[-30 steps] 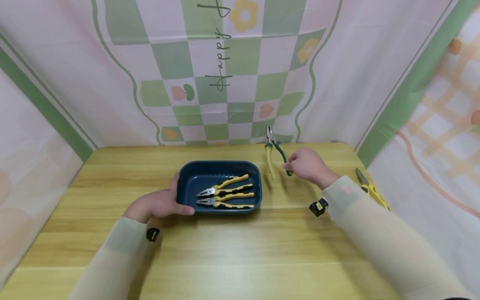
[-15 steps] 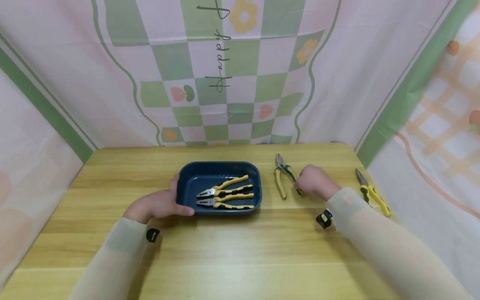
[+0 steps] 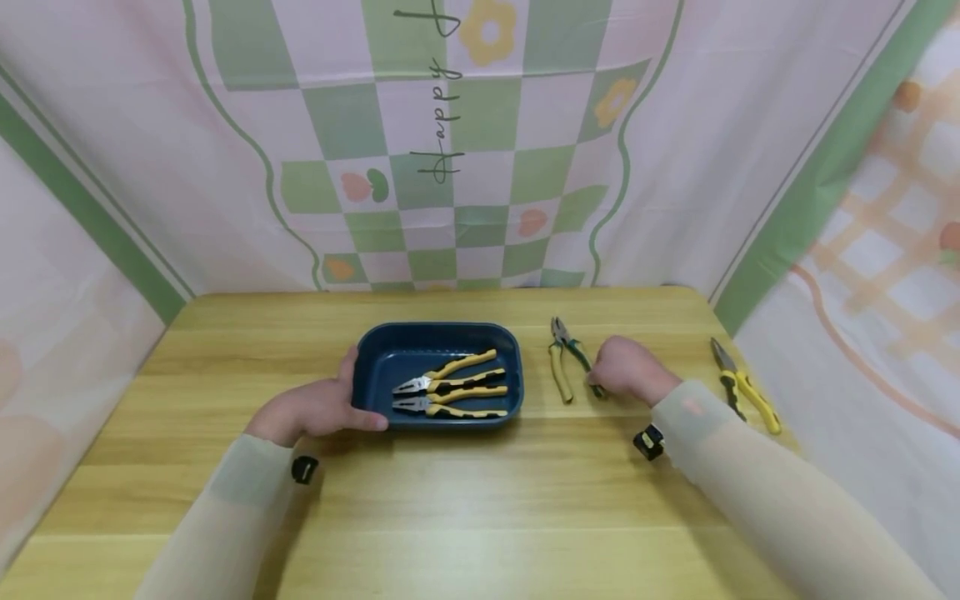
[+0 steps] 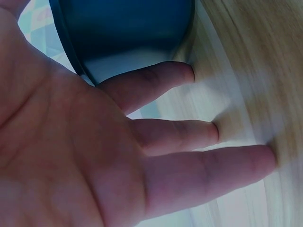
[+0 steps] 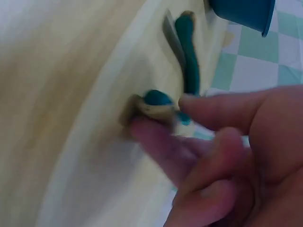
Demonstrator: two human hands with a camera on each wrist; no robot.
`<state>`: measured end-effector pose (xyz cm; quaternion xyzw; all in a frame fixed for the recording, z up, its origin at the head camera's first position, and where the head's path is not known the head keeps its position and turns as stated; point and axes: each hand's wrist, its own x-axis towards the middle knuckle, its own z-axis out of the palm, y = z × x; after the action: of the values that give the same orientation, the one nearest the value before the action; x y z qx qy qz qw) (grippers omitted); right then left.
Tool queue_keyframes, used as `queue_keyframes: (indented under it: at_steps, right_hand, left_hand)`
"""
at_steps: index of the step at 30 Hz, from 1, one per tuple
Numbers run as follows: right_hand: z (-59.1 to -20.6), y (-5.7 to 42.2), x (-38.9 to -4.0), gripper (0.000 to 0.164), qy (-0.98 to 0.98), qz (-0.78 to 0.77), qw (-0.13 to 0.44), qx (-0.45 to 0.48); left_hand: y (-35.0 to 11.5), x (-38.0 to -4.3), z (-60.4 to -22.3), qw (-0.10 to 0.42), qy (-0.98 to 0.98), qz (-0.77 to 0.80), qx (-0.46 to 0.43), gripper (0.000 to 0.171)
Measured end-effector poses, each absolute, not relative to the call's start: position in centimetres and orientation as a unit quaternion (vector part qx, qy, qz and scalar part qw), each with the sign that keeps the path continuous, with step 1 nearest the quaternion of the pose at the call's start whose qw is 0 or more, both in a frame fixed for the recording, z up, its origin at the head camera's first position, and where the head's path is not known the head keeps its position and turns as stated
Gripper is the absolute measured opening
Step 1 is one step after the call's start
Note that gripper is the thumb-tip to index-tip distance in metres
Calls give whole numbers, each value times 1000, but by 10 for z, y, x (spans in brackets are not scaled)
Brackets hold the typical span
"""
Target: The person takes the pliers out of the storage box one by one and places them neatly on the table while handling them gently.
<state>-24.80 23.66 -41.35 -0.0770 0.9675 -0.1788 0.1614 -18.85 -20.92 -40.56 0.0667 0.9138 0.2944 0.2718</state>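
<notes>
In the head view, my left hand rests against the left end of a dark blue tray, thumb along its front side. Its other fingers stretch out straight in the left wrist view. Two pairs of pliers, an upper one and a lower one, lie inside with yellow-and-black handles. Right of the tray, combination pliers with yellow and green handles lie spread, steel nose pointing away. My right hand pinches the end of their green handle; in the right wrist view the fingertips are at that end.
Long-nose pliers with yellow-and-black handles lie near the right edge of the wooden table. A patterned cloth hangs right behind the table's back edge, with more cloth at both sides.
My right hand has lowered the green-and-yellow pliers from above the table's back edge to the tabletop, shifting slightly right. The left hand and tray have stayed put.
</notes>
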Motion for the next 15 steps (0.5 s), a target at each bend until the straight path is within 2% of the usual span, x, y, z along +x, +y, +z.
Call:
queue_keyframes:
  at_steps: [3,4,7,9,11,15]
  right_hand:
    - [-407,230,-245,31,973,-147,156,-80]
    - [-405,227,-244,36,976,-132,151,-84]
    - [-403,218,-242,69,981,-101,134,-94]
    - [-405,212,-241,84,984,-82,121,-103]
    - [-409,207,-240,81,985,-72,116,-101]
    - [-414,201,-238,52,986,-52,124,-97]
  left_hand:
    - [-209,-188,-406,271,915,292,70,134]
    - [-209,-188,-406,271,915,290,71,134]
    - [-210,-188,-405,270,917,284,71,134]
    - [-210,-188,-405,270,918,283,70,134]
    - [-210,-188,-405,269,917,285,69,134]
    - [-210,-188,-406,268,915,292,70,134]
